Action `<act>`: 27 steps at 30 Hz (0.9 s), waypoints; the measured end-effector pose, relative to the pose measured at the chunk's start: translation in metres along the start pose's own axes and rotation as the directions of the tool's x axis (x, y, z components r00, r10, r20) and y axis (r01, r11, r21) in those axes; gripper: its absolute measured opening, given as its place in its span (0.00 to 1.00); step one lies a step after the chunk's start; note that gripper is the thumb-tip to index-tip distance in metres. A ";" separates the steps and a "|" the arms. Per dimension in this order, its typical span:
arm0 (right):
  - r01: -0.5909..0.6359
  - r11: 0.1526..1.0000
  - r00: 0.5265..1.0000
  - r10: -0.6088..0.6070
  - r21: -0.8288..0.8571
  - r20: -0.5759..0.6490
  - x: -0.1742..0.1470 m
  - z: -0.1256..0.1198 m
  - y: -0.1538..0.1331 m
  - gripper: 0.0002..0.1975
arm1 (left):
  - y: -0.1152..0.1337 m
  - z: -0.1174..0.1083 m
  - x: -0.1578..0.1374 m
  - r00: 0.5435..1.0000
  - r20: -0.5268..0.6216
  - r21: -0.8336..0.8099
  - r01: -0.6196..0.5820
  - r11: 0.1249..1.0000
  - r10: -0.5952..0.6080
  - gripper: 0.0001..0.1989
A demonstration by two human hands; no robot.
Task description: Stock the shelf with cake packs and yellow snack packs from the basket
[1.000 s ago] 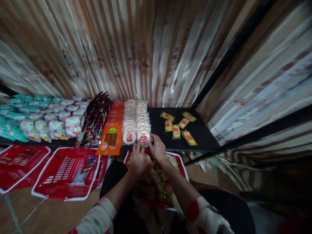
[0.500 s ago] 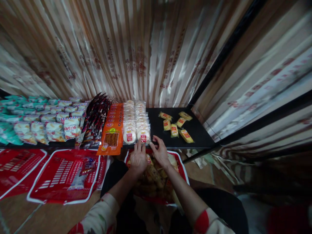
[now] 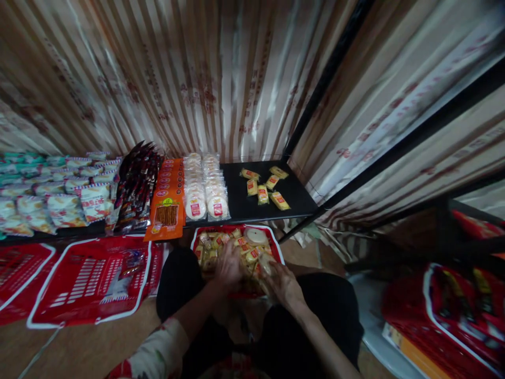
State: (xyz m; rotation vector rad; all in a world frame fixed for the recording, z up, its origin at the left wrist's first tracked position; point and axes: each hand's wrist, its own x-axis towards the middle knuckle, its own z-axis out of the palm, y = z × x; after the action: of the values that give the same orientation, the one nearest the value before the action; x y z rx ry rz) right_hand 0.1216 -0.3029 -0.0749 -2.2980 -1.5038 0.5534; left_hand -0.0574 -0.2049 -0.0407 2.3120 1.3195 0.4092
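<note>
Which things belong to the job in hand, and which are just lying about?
Likely the job:
left hand
right hand
white-rimmed red plastic basket between the knees
small yellow wrapped packets in it and on the black shelf
round white wrapped crackers

Apparently lying about:
flat orange packets
dark glossy packets
red plastic basket further left

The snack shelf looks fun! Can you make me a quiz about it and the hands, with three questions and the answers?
1. How many yellow packs lie on the shelf?
2. True or false: the left hand and the right hand both rest on the shelf.
3. What lies between the dark packs and the round white packs?

Key:
1. Six.
2. False; both are at the snack-filled basket.
3. The orange packs.
</note>
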 end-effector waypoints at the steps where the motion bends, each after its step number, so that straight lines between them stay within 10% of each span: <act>1: -0.019 0.998 0.999 0.020 -0.053 0.025 -0.004 0.003 -0.001 0.24 | 0.005 0.009 -0.007 0.998 0.059 -0.032 0.005 0.999 -0.003 0.19; 8: -0.008 0.968 0.998 0.023 -0.251 0.055 -0.004 0.006 -0.014 0.15 | 0.022 0.044 -0.032 0.957 0.289 -0.133 0.007 0.991 0.032 0.19; 14: 0.136 0.968 0.985 -0.156 -0.211 -0.078 0.005 -0.005 -0.016 0.13 | 0.022 0.043 -0.028 0.969 0.238 -0.256 -0.007 0.967 0.070 0.17; 18: 0.120 0.988 0.971 -0.137 -0.095 -0.195 0.008 -0.017 -0.029 0.13 | 0.015 0.039 -0.026 0.982 0.175 -0.341 -0.012 0.940 0.076 0.19; 27: -0.032 0.900 0.997 0.060 0.435 -0.051 0.020 -0.015 -0.093 0.11 | 0.005 0.015 -0.026 0.995 0.038 -0.561 0.100 0.822 -0.095 0.24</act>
State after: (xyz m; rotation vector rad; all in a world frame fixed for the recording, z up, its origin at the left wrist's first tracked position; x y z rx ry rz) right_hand 0.0629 -0.2495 -0.0205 -1.9841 -1.1556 0.7379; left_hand -0.0596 -0.2331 -0.0517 1.7403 1.1135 0.6550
